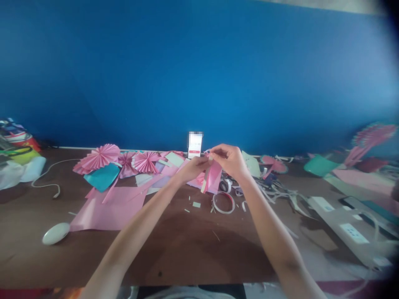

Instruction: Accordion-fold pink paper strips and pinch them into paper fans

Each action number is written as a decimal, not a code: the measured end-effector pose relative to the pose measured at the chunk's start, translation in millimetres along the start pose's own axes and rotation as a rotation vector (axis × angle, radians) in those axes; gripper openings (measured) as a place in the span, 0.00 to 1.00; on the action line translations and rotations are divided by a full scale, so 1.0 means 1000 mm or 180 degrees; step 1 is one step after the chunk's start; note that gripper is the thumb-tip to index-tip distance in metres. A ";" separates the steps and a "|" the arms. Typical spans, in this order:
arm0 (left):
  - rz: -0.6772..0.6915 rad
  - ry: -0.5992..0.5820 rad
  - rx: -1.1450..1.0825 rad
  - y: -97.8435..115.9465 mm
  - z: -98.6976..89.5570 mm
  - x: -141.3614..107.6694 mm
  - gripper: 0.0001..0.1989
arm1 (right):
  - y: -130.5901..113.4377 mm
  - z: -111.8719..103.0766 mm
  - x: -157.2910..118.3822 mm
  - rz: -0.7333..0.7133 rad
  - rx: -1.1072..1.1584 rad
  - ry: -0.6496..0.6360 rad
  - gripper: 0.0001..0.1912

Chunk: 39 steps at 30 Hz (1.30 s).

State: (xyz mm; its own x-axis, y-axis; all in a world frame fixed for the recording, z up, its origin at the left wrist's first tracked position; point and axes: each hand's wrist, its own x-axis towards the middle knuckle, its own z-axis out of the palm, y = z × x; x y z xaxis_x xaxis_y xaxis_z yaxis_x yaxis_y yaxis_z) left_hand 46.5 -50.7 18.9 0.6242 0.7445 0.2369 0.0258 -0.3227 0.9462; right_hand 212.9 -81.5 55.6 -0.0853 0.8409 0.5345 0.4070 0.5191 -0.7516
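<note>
Both hands meet above the middle of the brown table, fingertips close together. A folded pink paper strip with a pale edge hangs down from them. My left hand has its fingers pressed together at the upper left of the strip. My right hand pinches the top of the same strip, its thumb and forefinger meeting. Just behind them a lit phone stands upright against the blue wall. Below the strip lies a roll of tape, near small pale paper scraps.
Pink pleated paper fans, a teal piece and a pink sheet lie at the left, near a white mouse. A power strip, cables and more paper occupy the right. Bags are at the far left.
</note>
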 end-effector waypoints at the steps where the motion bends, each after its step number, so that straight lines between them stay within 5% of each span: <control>1: -0.0003 0.0009 -0.0026 0.000 -0.001 0.000 0.20 | 0.000 0.000 0.000 -0.0022 0.0000 0.0013 0.06; 7: 0.0028 -0.0112 -0.0510 0.004 -0.008 0.000 0.18 | 0.003 -0.004 0.002 -0.0022 -0.0035 -0.0107 0.17; 23: 0.0069 -0.0096 -0.0179 -0.003 -0.002 0.003 0.19 | 0.011 0.006 0.003 0.0013 -0.0243 0.0246 0.08; 25: 0.0077 0.0015 0.0001 -0.003 0.001 0.002 0.18 | 0.013 0.009 0.004 -0.0096 -0.0342 0.0269 0.07; 28: 0.0358 0.0655 0.0339 -0.002 0.007 0.000 0.15 | 0.015 0.013 0.004 -0.0091 -0.0380 0.0386 0.08; 31: 0.0724 0.1080 0.0576 0.002 0.010 -0.004 0.22 | 0.015 0.014 0.004 -0.0082 -0.0338 0.0419 0.09; 39: 0.0769 0.0768 0.0650 0.002 0.001 -0.001 0.21 | 0.013 0.014 0.003 -0.0049 -0.0107 0.0435 0.10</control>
State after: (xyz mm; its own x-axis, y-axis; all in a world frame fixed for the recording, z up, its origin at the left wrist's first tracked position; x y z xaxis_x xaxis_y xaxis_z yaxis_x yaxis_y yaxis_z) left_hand 46.3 -53.0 20.5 0.4305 0.7410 0.5153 0.0706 -0.5968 0.7993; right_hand 205.7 -70.2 41.8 0.0320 0.8028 0.5954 0.4370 0.5245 -0.7307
